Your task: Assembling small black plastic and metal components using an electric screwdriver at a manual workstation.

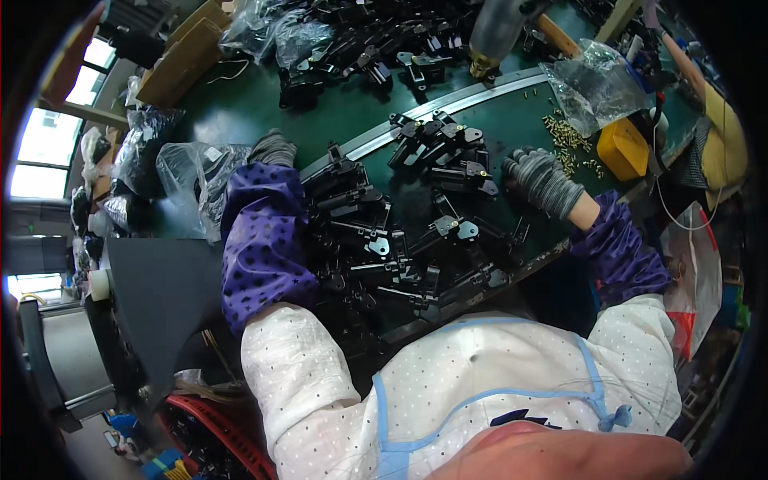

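Note:
My left hand (274,150), in a grey knitted glove, is at the far side of a cluster of black metal hinge-like parts (352,192), close to a clear plastic bag (200,172). Its fingers are hidden behind the back of the hand and the purple sleeve cover. My right hand (546,181), in a striped grey glove, hovers over the green table right of more black hinge-like parts (468,178). Its fingers are curled together, and whatever they may hold cannot be made out. Beyond it lies a pile of small brass pins (566,144).
A curved metal rail (448,106) crosses the green table (216,108). A hanging tool with a metal cylinder (498,32) comes down above its far side. A yellow container (622,150) and a clear bag (596,88) lie at right. A red basket (220,428) stands low left.

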{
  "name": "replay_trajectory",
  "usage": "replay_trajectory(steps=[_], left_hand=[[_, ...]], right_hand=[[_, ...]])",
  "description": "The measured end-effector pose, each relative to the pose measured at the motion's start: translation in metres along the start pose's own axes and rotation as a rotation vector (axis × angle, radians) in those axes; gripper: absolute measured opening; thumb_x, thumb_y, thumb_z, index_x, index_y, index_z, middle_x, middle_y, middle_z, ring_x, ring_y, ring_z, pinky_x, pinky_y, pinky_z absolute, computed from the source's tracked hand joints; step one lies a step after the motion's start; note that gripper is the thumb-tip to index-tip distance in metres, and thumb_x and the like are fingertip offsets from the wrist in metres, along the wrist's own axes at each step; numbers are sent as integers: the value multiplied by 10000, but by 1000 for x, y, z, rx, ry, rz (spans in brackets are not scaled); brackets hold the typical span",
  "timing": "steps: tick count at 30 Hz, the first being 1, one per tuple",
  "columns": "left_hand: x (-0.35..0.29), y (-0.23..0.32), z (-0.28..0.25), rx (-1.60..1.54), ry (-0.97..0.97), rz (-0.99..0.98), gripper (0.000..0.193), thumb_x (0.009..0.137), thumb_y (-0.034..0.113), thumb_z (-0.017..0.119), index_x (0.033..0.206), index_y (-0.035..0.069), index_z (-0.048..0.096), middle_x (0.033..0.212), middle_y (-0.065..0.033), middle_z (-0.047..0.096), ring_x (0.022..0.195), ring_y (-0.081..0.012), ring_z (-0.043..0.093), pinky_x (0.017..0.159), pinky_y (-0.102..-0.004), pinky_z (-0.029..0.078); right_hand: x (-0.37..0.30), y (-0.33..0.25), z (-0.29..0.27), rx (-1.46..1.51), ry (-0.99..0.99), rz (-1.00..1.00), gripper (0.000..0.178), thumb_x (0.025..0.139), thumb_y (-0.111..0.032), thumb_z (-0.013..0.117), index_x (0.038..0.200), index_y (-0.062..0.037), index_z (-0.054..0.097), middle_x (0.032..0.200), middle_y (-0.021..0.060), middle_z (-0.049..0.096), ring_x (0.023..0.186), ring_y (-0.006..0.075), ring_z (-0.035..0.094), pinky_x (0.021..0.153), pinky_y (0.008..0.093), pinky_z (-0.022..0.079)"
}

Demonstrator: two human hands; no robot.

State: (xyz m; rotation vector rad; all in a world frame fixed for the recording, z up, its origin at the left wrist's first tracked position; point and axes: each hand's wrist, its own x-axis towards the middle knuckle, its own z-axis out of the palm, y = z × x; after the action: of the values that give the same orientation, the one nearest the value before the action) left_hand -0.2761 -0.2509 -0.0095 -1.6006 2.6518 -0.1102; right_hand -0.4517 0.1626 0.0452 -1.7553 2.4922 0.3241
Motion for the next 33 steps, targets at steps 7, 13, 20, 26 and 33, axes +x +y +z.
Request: replay_trajectory(steps=[7, 13, 20, 26, 33], left_hand=[[10, -20, 12, -71, -21, 102, 317, 703, 292, 698, 884, 72, 559, 776, -129, 618, 720, -277, 596, 654, -382, 462], [11, -31, -5, -285, 28, 214, 302, 703, 262, 706, 884, 72, 556, 775, -118, 619, 719, -254, 596, 657, -370, 462], [-149, 40, -86, -1164, -100, 830, 198, 738, 88, 668, 903, 48, 567, 823, -72, 599, 728, -170, 574, 662, -280, 458], [-258, 125, -94, -900, 70, 1329, 271, 633, 36, 711, 877, 74, 598, 892, -90, 604, 795, -247, 596, 674, -304, 481], [-265, 150, -73, -935, -145, 1356, 260, 616, 76, 730, 848, 64, 614, 854, -75, 623, 783, -247, 609, 673, -315, 486]], right_hand=[[7, 10, 10, 9, -30, 22, 209, 784, -151, 487, 966, -95, 575, 926, 117, 593, 882, 284, 579, 764, 378, 467], [1, 14, 14, 82, 34, 52, 190, 773, -204, 522, 905, -78, 574, 883, 133, 598, 833, 285, 594, 725, 374, 477], [-2, 25, 29, 126, 288, -14, 132, 803, -174, 531, 892, -78, 542, 786, 118, 566, 737, 292, 579, 627, 367, 473], [-48, 30, 9, 756, 406, -99, 113, 829, -90, 538, 928, -44, 567, 796, 94, 588, 700, 193, 580, 639, 287, 480], [-102, -8, 3, 1550, 117, 144, 157, 775, -118, 628, 902, -28, 603, 783, -3, 583, 729, 64, 523, 657, 211, 443]])
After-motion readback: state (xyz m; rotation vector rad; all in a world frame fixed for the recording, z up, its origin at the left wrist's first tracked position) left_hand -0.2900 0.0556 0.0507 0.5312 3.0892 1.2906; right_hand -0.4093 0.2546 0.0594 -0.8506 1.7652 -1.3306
